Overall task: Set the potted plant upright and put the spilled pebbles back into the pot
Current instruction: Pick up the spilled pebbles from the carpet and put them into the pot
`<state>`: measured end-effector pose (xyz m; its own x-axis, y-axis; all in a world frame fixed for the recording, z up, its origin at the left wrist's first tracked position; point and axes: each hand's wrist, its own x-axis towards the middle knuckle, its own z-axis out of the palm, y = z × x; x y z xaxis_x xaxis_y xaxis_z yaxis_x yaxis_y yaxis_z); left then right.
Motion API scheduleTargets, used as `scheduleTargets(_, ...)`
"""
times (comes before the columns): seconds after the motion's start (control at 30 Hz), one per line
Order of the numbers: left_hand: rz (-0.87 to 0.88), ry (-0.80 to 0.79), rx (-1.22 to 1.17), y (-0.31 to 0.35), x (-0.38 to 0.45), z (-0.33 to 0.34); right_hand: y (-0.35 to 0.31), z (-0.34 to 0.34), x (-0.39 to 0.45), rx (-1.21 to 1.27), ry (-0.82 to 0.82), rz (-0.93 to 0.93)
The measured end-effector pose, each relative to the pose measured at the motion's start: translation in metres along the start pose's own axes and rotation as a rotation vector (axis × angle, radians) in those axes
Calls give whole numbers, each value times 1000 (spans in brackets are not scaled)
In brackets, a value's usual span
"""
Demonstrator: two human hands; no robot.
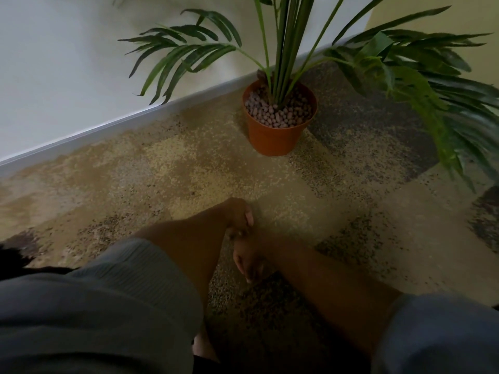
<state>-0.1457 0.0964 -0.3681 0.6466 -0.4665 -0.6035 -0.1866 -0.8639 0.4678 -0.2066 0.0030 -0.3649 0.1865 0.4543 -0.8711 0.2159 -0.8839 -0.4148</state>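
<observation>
The terracotta plastic pot (pixel 272 139) stands upright on the carpet near the wall, with the green palm-like plant (pixel 283 49) rising from it. Brownish-grey pebbles (pixel 280 114) fill the pot up to its rim. I see no loose pebbles on the carpet around it. My left hand (pixel 239 214) and my right hand (pixel 249 259) meet low in the middle, well in front of the pot and touching each other. The left fingers curl down over the edge of the right hand. It is too dark to tell whether anything lies between them.
A mottled beige, brown and grey carpet (pixel 162 171) covers the floor. A white wall with a pale skirting board (pixel 108 128) runs diagonally behind the pot. Long fronds (pixel 445 117) hang low over the floor at the right. My grey sleeves fill the bottom corners.
</observation>
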Motion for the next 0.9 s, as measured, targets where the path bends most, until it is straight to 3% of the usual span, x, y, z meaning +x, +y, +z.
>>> scheduleTargets(0.1,-10,-27,12,-2,1,1,-13,-2,3,-70,-68,37)
scheduleTargets(0.2,-45,-10,22,-2,0,1,-15,-3,-3,37,-89,37)
scheduleTargets(0.33,-147,12,20,-2,-4,-1,3,-12,-29,281,177,-77)
scheduleTargets(0.4,-189,15,-2,-3,-5,-4,13,-16,-39,499,222,-110)
scheduleTargets(0.5,-347,103,-362,-6,-7,-11,19,-19,-42,911,220,-172)
scheduleTargets(0.57,-439,139,-708,-5,-11,-14,20,-21,-40,1053,230,-180)
scheduleTargets(0.67,-432,108,-1134,-6,-20,-19,19,-26,-35,1184,288,-164)
scheduleTargets(0.73,-425,103,-1318,-8,-26,-22,17,-28,-29,1167,382,-128)
scheduleTargets(0.83,-448,138,-1441,-11,-38,-28,14,-29,-16,789,548,-33)
scheduleTargets(0.9,-446,149,-1371,-17,-42,-28,10,-29,-8,539,587,-8)
